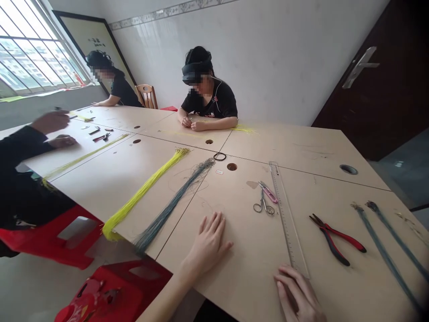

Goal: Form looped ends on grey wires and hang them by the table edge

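Note:
My left hand (209, 241) lies flat on the table (244, 250) with its fingers stretched out and nothing in it. To its upper left stretch a bundle of blue-grey threads (177, 199) and a bundle of yellow threads (147, 190). My right hand (298, 295) rests with loosely bent fingers by the near end of a clear ruler (284, 210); whether it touches the ruler I cannot tell. Left of the ruler lie small scissors (263, 205) and pink-handled thread snips (268, 192). Red-and-black pliers (335, 239) lie on its right, their jaws pointing away.
Two more blue-grey thread bundles (385, 255) lie at the right edge. A black ring (220, 156) sits near a cable hole (232, 167). One co-worker (209, 96) sits opposite, others at left. Red stools (134, 286) stand below the table's left edge.

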Available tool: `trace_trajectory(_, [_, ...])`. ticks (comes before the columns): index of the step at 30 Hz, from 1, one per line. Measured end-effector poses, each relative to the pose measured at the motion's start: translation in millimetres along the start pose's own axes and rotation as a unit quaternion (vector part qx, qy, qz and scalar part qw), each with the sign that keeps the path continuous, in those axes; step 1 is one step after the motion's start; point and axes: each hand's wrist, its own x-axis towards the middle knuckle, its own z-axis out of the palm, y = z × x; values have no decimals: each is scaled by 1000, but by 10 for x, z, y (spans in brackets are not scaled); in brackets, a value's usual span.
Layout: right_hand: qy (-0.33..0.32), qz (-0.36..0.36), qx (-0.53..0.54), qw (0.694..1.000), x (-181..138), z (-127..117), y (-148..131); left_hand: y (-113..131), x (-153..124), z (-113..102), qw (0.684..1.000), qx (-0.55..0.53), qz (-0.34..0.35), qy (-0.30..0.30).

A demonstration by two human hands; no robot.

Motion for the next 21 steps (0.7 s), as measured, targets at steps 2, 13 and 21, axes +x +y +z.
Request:
trace_trajectory(2, [2,-4,8,1000,16,-10,-18,126,-29,51,1000,-6,18,-13])
trace_trajectory(13, [-38,-15,72,997,688,-120,-387,796,-167,411,987,-72,146,-7])
trace_trajectory(21, [-203,-44,47,977,1264,185,-492,589,-232,133,970,-108,217,35])
